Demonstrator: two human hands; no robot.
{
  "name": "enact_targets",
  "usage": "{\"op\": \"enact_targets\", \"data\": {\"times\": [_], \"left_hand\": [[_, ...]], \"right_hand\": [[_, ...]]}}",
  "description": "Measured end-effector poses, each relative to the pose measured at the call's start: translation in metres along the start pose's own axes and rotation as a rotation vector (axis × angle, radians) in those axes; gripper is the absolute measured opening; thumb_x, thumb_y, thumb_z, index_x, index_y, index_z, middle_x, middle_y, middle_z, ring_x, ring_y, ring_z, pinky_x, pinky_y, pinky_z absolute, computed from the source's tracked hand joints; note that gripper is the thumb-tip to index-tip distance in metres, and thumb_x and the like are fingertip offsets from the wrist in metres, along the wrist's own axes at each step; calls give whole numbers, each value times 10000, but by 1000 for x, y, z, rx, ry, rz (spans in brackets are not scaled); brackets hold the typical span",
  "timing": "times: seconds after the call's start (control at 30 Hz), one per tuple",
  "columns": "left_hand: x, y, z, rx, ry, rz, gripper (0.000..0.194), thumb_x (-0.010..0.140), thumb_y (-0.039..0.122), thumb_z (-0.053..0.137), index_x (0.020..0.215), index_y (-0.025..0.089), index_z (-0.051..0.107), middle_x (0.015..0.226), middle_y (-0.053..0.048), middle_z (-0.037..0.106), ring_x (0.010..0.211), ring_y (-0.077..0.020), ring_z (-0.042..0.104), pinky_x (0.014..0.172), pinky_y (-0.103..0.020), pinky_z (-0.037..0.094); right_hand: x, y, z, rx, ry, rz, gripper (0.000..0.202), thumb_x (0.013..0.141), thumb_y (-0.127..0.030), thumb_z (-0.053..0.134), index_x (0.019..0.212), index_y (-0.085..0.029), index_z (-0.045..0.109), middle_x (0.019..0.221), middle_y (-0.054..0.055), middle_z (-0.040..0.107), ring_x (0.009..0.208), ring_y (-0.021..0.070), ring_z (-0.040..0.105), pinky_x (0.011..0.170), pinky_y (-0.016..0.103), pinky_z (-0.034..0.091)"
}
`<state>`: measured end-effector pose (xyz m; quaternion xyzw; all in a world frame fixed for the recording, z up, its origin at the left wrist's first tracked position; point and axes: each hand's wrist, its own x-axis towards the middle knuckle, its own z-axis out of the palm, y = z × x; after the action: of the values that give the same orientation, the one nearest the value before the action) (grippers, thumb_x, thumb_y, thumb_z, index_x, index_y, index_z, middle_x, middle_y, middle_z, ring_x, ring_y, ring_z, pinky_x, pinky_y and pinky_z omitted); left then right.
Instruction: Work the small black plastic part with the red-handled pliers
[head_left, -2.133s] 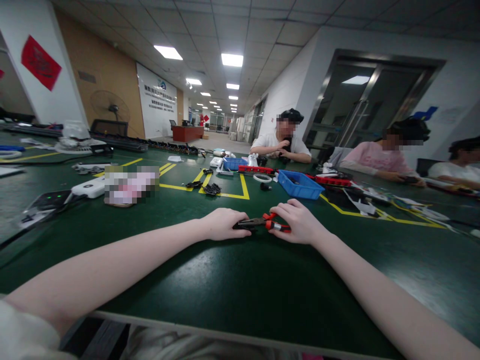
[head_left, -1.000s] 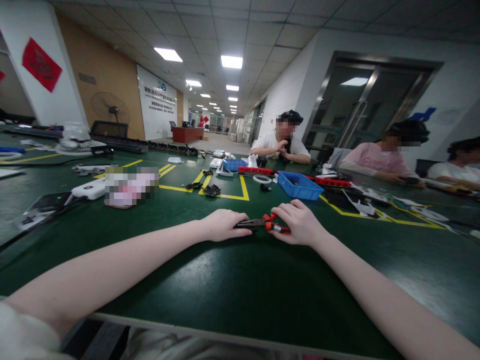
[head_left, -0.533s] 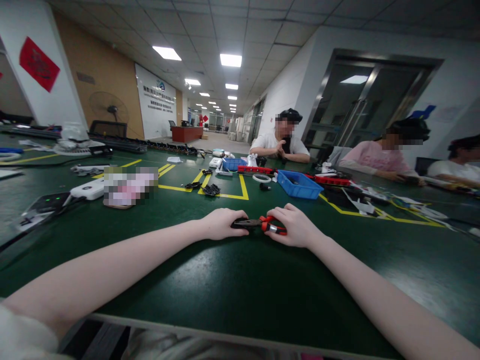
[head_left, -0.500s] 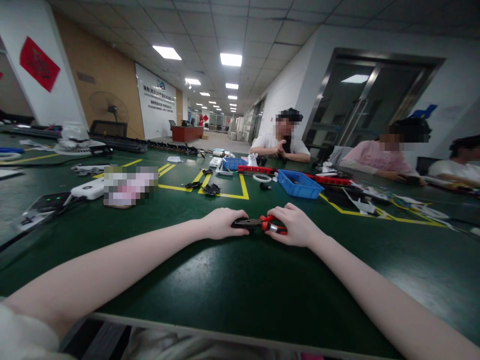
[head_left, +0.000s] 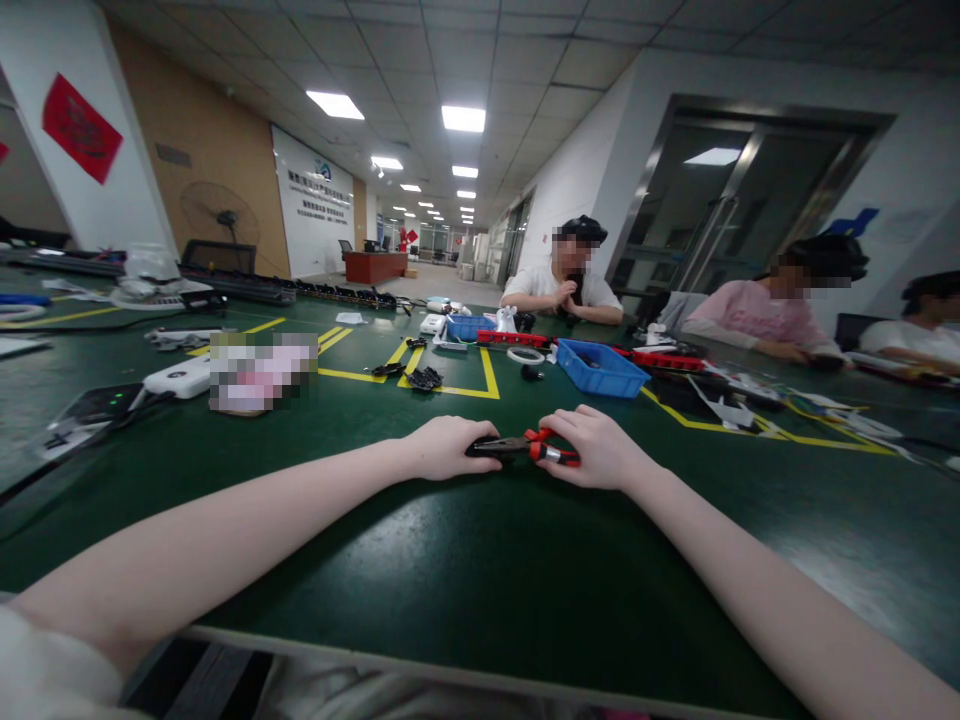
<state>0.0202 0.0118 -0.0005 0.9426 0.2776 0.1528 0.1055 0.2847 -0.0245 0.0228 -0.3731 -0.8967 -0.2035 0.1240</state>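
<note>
A long office with a pale floor point(head_left: 444, 281) recedes past a red desk point(head_left: 375, 267). Left of the desk, a white sign point(head_left: 313, 205) with dark lettering is on a tan wall point(head_left: 202, 130); farther left are a fan point(head_left: 227, 217) and a white pillar point(head_left: 112, 215) bearing a red poster point(head_left: 82, 128). Well right of the desk is a metal-framed glass door point(head_left: 739, 200). Above it, bright lights point(head_left: 463, 118) dot the panelled ceiling point(head_left: 517, 45).

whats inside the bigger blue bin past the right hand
Something dark shows inside the blue bin, too small to identify; its near wall covers part of the floor, hiding anything lying there.
</note>
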Motion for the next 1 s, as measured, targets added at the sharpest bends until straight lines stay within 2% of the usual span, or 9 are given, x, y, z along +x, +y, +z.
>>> {"op": "enact_targets", "data": {"times": [0.5,0.77,1.0], "left_hand": [[0,2,-1,62,-9,19,387,916,509,497,1143,206,573,1024,-59,694,868,-233,661,676,-273,445],[-1,3,-2,71,-6,29,377,917,513,494,1114,203,580,995,-55,693,843,-229,659,648,-268,434],[0,3,-1,64,-2,32,364,912,501,509,1102,199,578,1003,-57,692,857,-227,658,659,-264,438]], "right_hand": [[-1,1,3,28,-22,19,361,803,-462,602,1011,-167,600,893,78,662,717,188,573,699,323,393],[-4,5,5,-25,63,-46,410,819,-476,590,1053,-139,595,936,106,667,779,216,594,720,342,408],[-3,4,7,6,67,-22,400,824,-477,588,1049,-146,587,934,96,672,772,206,605,732,347,415]]}}
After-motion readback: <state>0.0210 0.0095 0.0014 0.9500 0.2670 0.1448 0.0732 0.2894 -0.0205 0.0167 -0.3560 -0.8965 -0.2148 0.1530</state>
